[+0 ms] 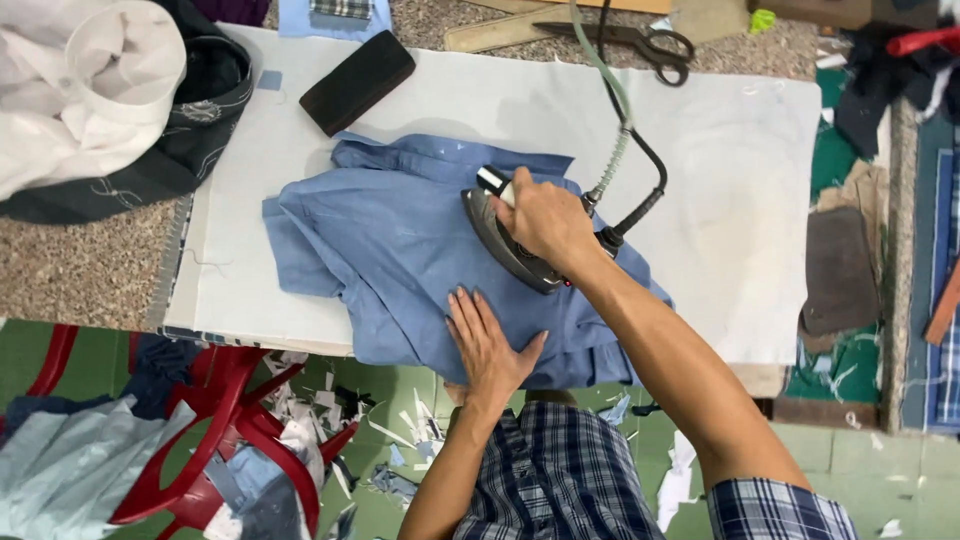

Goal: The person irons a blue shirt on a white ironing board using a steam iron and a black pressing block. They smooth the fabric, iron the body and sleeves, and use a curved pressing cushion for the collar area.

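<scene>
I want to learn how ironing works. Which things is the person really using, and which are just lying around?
In use:
right hand gripping the iron
left hand flat on the blue shirt
white pressing cloth under the shirt

Lying about:
black block
scissors
white and dark clothes pile
red plastic chair
fabric scraps on the floor

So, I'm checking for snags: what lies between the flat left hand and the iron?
Only blue shirt cloth, in the head view, separates the left hand from the iron gripped by the right hand.
</scene>
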